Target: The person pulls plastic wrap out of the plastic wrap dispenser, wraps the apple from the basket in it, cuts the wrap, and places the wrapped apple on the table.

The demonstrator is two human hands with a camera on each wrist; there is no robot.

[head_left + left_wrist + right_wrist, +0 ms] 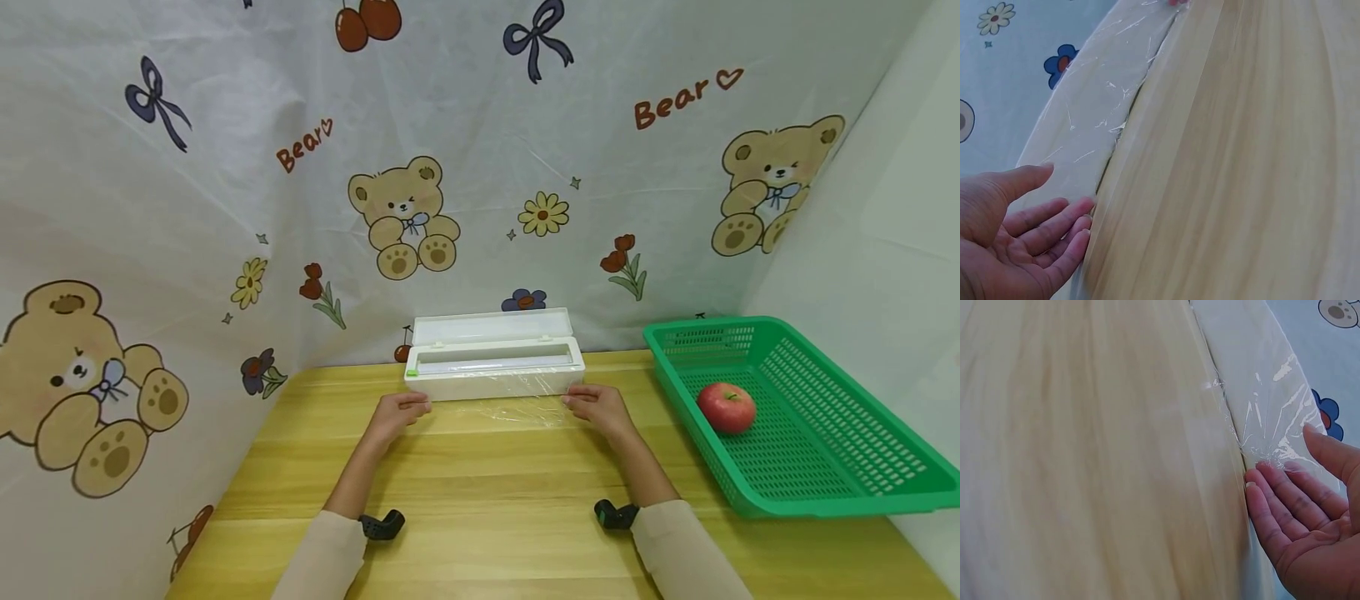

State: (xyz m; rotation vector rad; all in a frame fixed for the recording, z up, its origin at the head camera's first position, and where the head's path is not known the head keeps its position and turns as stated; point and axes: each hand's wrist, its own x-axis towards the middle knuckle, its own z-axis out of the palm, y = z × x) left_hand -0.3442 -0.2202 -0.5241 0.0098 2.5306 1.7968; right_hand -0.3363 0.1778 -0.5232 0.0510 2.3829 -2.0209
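Lettering (671, 104) reading "Bear" shows on the cloth (465, 108) behind the lid-raised white box (465, 388) of clear film (525, 412), left hand (395, 415) and right hand (600, 408) at its front corners, thumbs spread from fingers.

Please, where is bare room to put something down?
The yellow wooden table is bare between the forearms, nearer than the transparent plastic film. The green plastic basket has room right of the red apple. Crowded: front of the long white box, with left hand and right hand.
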